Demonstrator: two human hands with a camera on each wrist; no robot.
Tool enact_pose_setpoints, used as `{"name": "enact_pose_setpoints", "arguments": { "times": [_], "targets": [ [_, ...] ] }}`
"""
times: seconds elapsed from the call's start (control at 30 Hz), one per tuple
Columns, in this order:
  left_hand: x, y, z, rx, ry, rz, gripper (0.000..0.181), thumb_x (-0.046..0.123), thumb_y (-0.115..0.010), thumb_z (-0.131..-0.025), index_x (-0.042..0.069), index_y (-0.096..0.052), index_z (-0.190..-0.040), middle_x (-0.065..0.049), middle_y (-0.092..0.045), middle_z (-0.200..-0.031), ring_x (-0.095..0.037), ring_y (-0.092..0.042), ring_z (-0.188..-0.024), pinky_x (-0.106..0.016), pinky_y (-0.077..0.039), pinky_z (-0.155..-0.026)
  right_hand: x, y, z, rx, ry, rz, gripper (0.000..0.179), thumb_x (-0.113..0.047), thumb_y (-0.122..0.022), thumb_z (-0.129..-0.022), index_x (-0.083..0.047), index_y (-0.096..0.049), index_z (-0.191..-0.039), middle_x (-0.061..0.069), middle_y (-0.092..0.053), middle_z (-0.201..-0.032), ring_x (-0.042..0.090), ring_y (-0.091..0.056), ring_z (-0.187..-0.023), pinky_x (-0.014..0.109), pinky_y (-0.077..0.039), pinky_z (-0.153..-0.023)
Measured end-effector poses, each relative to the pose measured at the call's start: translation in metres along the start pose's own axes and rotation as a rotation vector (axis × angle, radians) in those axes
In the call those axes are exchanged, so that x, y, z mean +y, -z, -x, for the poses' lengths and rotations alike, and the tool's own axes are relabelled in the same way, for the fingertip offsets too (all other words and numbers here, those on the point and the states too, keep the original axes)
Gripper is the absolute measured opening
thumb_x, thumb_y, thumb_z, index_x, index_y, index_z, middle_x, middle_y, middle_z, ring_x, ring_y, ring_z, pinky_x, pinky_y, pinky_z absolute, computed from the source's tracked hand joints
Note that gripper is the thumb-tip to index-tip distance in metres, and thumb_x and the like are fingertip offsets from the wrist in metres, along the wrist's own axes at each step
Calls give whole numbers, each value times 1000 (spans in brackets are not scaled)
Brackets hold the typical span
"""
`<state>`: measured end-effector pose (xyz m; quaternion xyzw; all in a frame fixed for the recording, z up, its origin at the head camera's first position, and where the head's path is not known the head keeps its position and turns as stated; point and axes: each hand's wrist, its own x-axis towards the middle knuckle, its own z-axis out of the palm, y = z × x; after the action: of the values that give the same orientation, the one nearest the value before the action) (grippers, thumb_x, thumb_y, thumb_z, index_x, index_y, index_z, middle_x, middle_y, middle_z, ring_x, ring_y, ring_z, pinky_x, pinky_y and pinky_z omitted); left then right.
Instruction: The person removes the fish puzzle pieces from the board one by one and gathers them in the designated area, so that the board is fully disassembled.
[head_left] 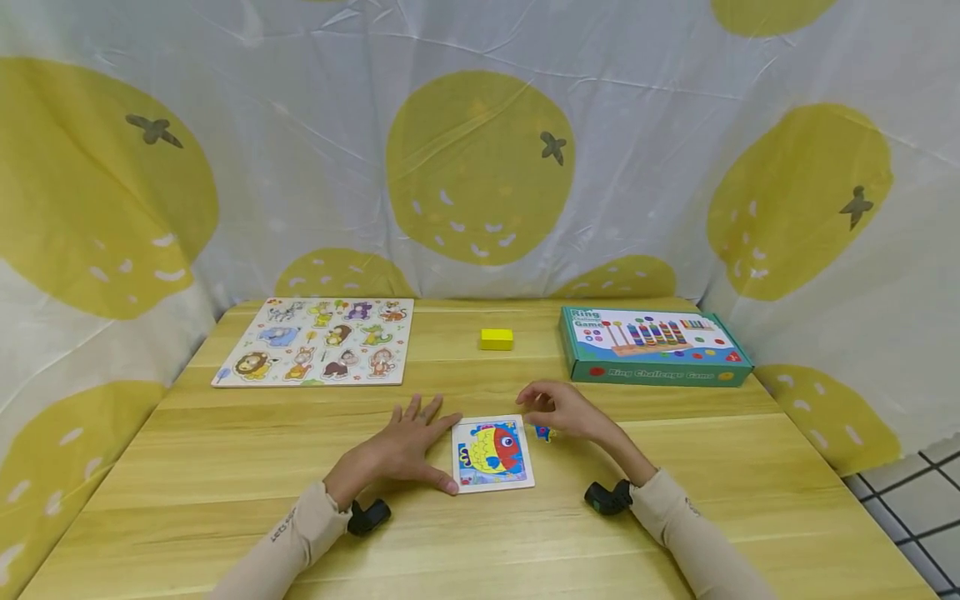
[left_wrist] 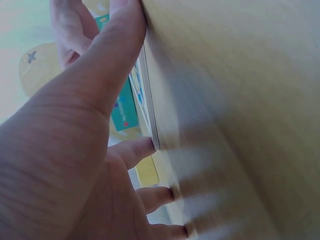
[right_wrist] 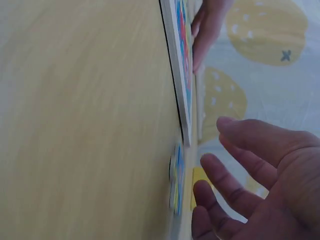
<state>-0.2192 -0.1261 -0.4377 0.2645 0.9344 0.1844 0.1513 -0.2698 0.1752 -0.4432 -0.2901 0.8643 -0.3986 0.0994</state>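
A square wooden fish puzzle (head_left: 491, 457) lies flat on the table, its picture a yellow and red fish on blue. My left hand (head_left: 401, 447) is spread beside its left edge. The thumb touches the near left corner, and the index finger meets the far left one. Just right of the board lies a small blue puzzle piece (head_left: 543, 433), partly covered by my right hand (head_left: 564, 410) in the head view. In the right wrist view, that hand hovers above the piece (right_wrist: 176, 182) with fingers loosely bent, thumb apart, nothing held.
An animal peg puzzle (head_left: 318, 342) lies at the back left. A yellow block (head_left: 497, 339) sits at the back middle, and a green Ring Challenge Game box (head_left: 656, 346) at the back right. Behind the wooden table (head_left: 225, 467) hangs a patterned curtain (head_left: 315, 150).
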Motion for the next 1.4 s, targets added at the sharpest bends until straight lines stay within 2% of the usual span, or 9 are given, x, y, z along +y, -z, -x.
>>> {"name": "enact_pose_setpoints", "arguments": {
  "times": [0.13, 0.27, 0.53, 0.87, 1.13, 1.4],
  "targets": [
    [0, 1, 0, -6, 7, -12, 106, 69, -72, -66, 19, -32, -151, -23, -11, -158, -51, -1, -142, -67, -5, -110, -10, -8, -10, -81, 26, -12, 25, -13, -70, -88, -7, -65, -112, 5, -65, -107, 15, -59, -89, 27, -51, -80],
    [1, 3, 0, -12, 10, -10, 106, 69, -72, -67, 20, -31, -151, -22, -11, -158, -51, 0, -142, -67, -4, -110, -14, -15, -20, -120, 35, -12, 26, -15, -72, -87, -8, -66, -111, 4, -63, -109, 15, -56, -94, 29, -48, -83],
    [2, 3, 0, -6, 7, -6, 105, 69, -72, -67, 21, -32, -151, -22, -11, -158, -52, 0, -141, -68, -5, -110, -20, -22, -28, -203, 71, 119, 21, -17, -72, -86, -12, -70, -106, 2, -58, -107, 18, -48, -100, 35, -40, -87],
    [1, 1, 0, -4, 9, 0, 105, 68, -72, -67, 21, -32, -151, -21, -11, -158, -51, 0, -142, -67, -4, -110, -21, -20, -25, -222, 36, 101, 18, -11, -69, -87, -11, -70, -105, 4, -56, -108, 19, -47, -99, 34, -40, -85],
    [2, 0, 1, -11, 12, -4, 106, 69, -72, -67, 20, -31, -152, -20, -10, -159, -50, 1, -142, -67, -3, -111, -21, -19, -23, -241, 56, 108, 23, -4, -67, -85, -10, -70, -107, 5, -55, -110, 21, -45, -98, 32, -39, -80],
    [1, 1, 1, 0, 4, -8, 106, 69, -72, -66, 21, -32, -151, -22, -12, -158, -51, -1, -142, -68, -4, -110, -21, -19, -23, -226, 67, 139, 24, -4, -67, -85, -13, -71, -107, 3, -55, -107, 20, -45, -96, 31, -39, -78]
  ]
}}
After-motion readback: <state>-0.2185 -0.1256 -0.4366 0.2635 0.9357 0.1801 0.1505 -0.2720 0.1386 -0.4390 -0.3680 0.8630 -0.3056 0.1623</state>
